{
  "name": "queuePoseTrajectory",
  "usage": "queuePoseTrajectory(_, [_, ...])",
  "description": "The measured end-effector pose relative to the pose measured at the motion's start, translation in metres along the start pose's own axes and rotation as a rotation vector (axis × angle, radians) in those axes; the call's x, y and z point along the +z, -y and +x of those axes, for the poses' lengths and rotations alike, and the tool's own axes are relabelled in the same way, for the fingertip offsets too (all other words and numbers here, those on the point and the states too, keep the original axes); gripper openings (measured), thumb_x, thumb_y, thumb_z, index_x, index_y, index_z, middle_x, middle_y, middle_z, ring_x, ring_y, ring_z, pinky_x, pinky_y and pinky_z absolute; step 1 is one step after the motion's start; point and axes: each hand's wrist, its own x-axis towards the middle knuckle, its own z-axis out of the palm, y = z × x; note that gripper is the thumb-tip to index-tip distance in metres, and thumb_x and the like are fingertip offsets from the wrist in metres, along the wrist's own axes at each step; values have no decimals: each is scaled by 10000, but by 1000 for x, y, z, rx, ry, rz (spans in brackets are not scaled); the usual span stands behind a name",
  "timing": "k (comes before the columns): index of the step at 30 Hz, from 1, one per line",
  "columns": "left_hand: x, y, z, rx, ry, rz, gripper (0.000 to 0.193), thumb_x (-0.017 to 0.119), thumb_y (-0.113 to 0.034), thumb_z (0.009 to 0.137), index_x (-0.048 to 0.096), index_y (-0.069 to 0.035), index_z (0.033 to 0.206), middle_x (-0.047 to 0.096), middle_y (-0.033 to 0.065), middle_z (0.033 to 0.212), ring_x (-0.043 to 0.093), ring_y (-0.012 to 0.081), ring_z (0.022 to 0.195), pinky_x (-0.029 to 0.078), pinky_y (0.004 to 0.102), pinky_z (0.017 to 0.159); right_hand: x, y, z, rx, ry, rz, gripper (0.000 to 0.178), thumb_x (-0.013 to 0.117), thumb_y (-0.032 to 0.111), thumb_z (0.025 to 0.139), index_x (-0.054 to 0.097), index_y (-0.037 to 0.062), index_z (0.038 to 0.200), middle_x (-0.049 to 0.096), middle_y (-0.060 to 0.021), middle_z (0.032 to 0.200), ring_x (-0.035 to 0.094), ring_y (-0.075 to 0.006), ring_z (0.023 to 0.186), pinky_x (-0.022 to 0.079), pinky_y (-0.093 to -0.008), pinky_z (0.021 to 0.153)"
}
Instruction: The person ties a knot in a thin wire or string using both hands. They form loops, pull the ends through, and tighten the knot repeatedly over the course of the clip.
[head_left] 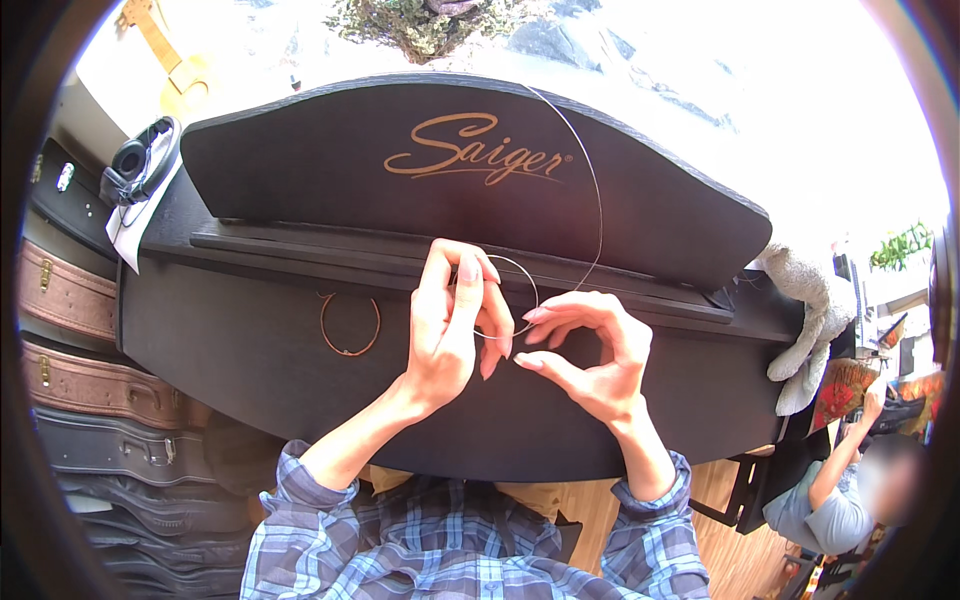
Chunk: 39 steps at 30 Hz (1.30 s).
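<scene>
A thin silvery metal string (598, 190), like a guitar string, is bent into a loop between my hands. Its long free end arcs up past the upright black panel. My left hand (448, 315) pinches the loop's left side, fingers curled around it. At the loop's right side is my right hand (595, 345), its thumb apart from the curved index finger and its fingertips touching or very near the string. A coiled copper-coloured string (377, 322) lies on the black surface left of my left hand.
The black instrument top (250, 300) carries an upright panel (310, 150). Headphones (140, 165) rest at the left, above stacked instrument cases (90, 390). A grey plush toy (812, 300) hangs at the right. Another person (840, 500) holds a red fan (843, 392) there.
</scene>
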Motion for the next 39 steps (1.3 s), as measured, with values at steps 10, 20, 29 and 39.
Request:
queuePoseTrajectory(10, [0, 8, -4, -10, 112, 16, 217, 313, -192, 1094, 428, -24, 1018, 618, 122, 639, 514, 122, 421, 400, 243, 410, 6, -1, -3, -44, -249, -134, 340, 787, 22, 835, 668, 5, 1153, 753, -117, 876, 737, -165, 781, 576, -270, 725])
queuePoseTrajectory(20, [5, 12, -5, -9, 189, 224, 246, 423, -275, 1084, 437, -31, 1062, 618, 82, 606, 533, 97, 437, 389, 237, 429, 9, 5, 2, -89, -174, -393, 362, 731, -66, 819, 738, 70, 1154, 682, -82, 918, 688, -160, 744, 559, -262, 669])
queuePoseTrajectory(29, [6, 6, -4, 42, -2, 325, 137, 591, -100, 1002, 525, -2, 1071, 623, 63, 527, 523, 67, 393, 345, 229, 382, 11, 4, 0, -164, -103, -347, 412, 753, -71, 778, 737, 84, 1159, 668, -65, 906, 656, -173, 743, 547, -274, 637])
queuePoseTrajectory(39, [5, 3, -6, 48, 47, 280, 158, 601, -28, 980, 498, 16, 1091, 652, 79, 575, 585, 85, 443, 404, 229, 387, 7, 0, 1, 128, -102, 161, 387, 759, -11, 842, 657, 50, 1210, 716, -63, 952, 672, -111, 779, 523, -244, 656])
